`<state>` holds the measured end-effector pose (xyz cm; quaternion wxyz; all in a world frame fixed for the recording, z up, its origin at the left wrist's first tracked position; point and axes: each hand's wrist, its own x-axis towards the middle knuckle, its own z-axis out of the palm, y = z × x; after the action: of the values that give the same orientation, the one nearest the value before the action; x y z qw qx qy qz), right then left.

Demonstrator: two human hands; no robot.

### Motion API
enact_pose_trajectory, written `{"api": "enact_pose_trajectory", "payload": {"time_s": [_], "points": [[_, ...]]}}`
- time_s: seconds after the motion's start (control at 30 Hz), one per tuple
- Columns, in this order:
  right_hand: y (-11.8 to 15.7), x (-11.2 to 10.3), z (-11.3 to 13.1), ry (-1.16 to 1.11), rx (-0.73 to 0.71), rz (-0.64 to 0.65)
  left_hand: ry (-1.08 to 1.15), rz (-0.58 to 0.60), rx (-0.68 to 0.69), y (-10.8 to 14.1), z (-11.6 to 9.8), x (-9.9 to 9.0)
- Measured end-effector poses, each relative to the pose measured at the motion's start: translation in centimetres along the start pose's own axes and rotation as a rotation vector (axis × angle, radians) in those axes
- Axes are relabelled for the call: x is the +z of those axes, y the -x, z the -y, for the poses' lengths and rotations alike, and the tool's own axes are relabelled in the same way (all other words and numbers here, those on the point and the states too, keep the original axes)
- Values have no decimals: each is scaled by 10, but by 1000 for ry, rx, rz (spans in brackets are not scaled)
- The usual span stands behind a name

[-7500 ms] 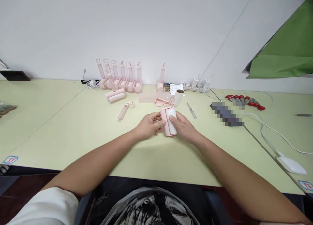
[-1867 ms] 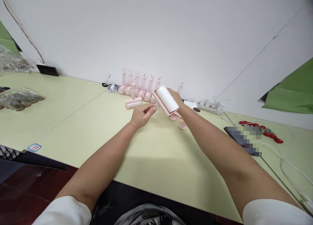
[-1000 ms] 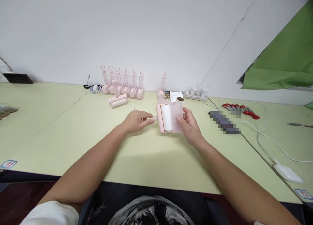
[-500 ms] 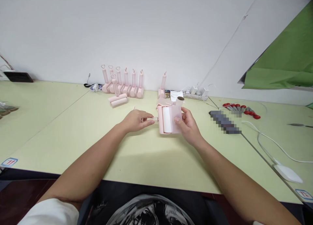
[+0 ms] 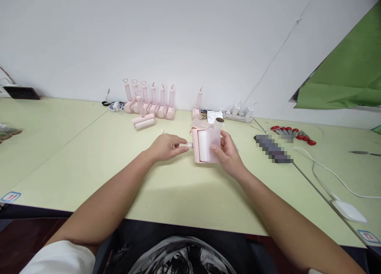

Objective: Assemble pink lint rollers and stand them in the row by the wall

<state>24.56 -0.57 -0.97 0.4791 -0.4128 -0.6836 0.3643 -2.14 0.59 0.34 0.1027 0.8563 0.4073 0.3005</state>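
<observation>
A pink lint roller [image 5: 195, 146] with a white roll is held above the table between my hands. My left hand [image 5: 166, 146] pinches its handle, which points left. My right hand [image 5: 228, 153] grips the pale pink sheet or cover [image 5: 212, 141] at the roller's right side, thumb on the front and fingers behind. I cannot tell whether this piece is film or plastic. Just behind it, a cardboard tube [image 5: 219, 121] shows its brown open end. Beyond my left hand lies another pink lint roller [image 5: 144, 122] with its handle standing up.
Several pink lint rollers [image 5: 162, 103] stand along the wall, and one more [image 5: 198, 103] stands apart to their right. A power strip [image 5: 238, 116], red-ended tools [image 5: 285, 130], a blurred dark object [image 5: 274, 149] and a white cable [image 5: 324, 169] lie on the right.
My right hand has shifted slightly left, and the pale pink piece sits closer over the white roll. My left hand keeps its grip on the handle.
</observation>
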Motion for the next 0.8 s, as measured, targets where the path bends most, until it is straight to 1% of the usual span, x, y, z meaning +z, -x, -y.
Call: {"api": "enact_pose_trajectory", "payload": {"time_s": [0.27, 0.47, 0.63, 0.73, 0.8], "points": [[0, -3, 6, -4, -45, 47, -81, -117, 70, 1, 4, 3], [-1, -6, 1, -4, -86, 63, -51, -95, 50, 0, 4, 3], [-2, -7, 0, 13, -69, 46, -123, -143, 103, 0, 7, 5], [-2, -10, 3, 13, -86, 68, -136, -158, 124, 0, 8, 5], [-2, -13, 5, 27, -99, 98, -120, -144, 136, 0, 8, 4]]}}
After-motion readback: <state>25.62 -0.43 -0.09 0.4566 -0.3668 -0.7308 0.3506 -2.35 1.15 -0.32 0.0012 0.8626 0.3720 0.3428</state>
